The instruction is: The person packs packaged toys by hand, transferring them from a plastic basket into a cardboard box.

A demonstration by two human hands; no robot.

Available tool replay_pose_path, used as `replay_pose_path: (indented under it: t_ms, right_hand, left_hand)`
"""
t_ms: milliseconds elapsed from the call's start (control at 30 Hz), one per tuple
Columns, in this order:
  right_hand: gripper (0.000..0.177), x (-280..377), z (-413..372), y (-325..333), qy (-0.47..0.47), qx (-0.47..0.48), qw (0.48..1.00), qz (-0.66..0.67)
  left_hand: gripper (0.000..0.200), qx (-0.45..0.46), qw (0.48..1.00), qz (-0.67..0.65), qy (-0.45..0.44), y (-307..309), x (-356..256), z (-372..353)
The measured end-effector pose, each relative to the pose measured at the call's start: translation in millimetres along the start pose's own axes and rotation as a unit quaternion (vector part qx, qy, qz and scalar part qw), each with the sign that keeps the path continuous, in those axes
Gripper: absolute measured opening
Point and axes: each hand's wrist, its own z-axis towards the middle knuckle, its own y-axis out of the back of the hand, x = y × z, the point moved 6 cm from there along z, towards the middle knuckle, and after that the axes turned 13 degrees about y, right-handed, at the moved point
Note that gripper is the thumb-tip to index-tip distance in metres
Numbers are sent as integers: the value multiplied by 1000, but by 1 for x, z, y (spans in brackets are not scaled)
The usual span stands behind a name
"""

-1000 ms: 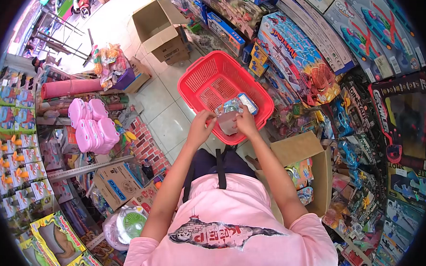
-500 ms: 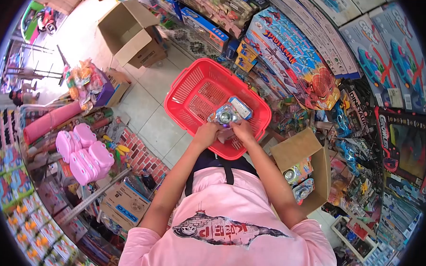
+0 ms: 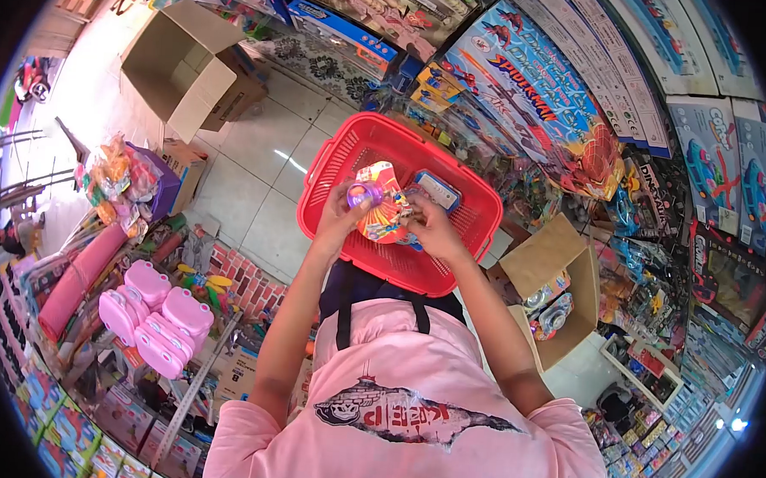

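Observation:
My left hand (image 3: 339,216) is closed on a packaged toy (image 3: 384,213), at the round purple part by its left edge. The toy's card is red and yellow with a ray pattern. On the card's other side, my right hand (image 3: 433,230) has its fingers bent around the edge. Both hands hold the toy over a red plastic basket (image 3: 322,164) with slotted walls. A blue-and-white package (image 3: 436,191) lies inside the basket, beyond my right hand. Something blue shows below the card, partly hidden.
To the right, an open cardboard box (image 3: 577,324) holds several packaged toys (image 3: 552,310). Another open cardboard box (image 3: 178,68) stands on the tiled floor (image 3: 262,170). Pink cases (image 3: 162,315) stand at left. Boxed toys, including a Spider-Man box (image 3: 535,92), line the right side.
The toy between my hands now shows a red-and-yellow card instead of a silvery round front. My hands have risen and moved farther apart. The whole view has shifted slightly.

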Motion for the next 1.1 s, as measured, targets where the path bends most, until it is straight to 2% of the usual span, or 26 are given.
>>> replay_pose_path:
  t_ms: [133, 200, 233, 267, 300, 333, 433, 467, 633, 700, 733, 767, 833, 867, 900, 1000, 1033, 1100]
  right_hand:
    - [36, -13, 12, -3, -34, 29, 999, -7]
    - [49, -21, 23, 5, -7, 50, 989, -141]
    - [49, -26, 22, 3, -10, 48, 989, -141]
    - [56, -23, 21, 9, -99, 26, 919, -380]
    - [64, -15, 19, 18, -182, 3, 785, -592]
    - [83, -43, 19, 24, -244, 5, 778, -578]
    - [92, -66, 16, 21, -274, -22, 807, -523]
    - [102, -67, 19, 20, -248, -41, 808, -533]
    - [108, -80, 21, 26, -259, -46, 810, -524]
    - [99, -74, 26, 26, -226, 11, 811, -539]
    - [89, -64, 26, 24, -184, -8, 811, -556]
    - [89, -68, 25, 28, -185, -9, 809, -557]
    - [85, -88, 22, 30, -177, 25, 906, -384]
    - [80, -72, 22, 23, -142, 43, 933, -329]
    - [80, -58, 16, 22, -140, 40, 932, -331]
    - [79, -6, 0, 26, 51, -44, 936, -344]
    - [79, 2, -10, 33, 53, -50, 935, -346]
    - [76, 25, -36, 52, -38, -85, 964, -248]
  left_hand:
    - [72, -22, 998, 45, -32, 5, -18, 7]
    - [73, -23, 998, 51, -13, 11, -20, 9]
    - [73, -27, 998, 58, 0, 13, -21, 10]
    - [73, -25, 998, 57, 3, 15, -22, 10]
    - [72, -27, 998, 64, 9, 16, -24, 10]
    - [71, -29, 997, 72, 15, 16, -25, 10]
    - [72, -22, 998, 57, 17, 18, -21, 12]
    - [74, -27, 997, 65, 16, 18, -20, 13]
    - [75, -31, 996, 77, 20, 21, -18, 17]
    - [76, -43, 995, 87, 31, 21, -21, 17]
    - [74, -48, 995, 89, 17, 22, -21, 18]
    - [74, -45, 995, 88, 17, 20, -24, 16]
    - [72, -32, 994, 91, 43, 11, -31, 9]
    - [66, -19, 996, 84, 36, 6, -35, 6]
    - [66, -16, 996, 86, 33, 3, -35, 5]
    - [54, 2, 995, 97, 1, -1, -36, 0]
    - [54, 7, 995, 100, -1, -2, -34, -2]
    - [52, 3, 996, 85, -12, -9, -34, -8]
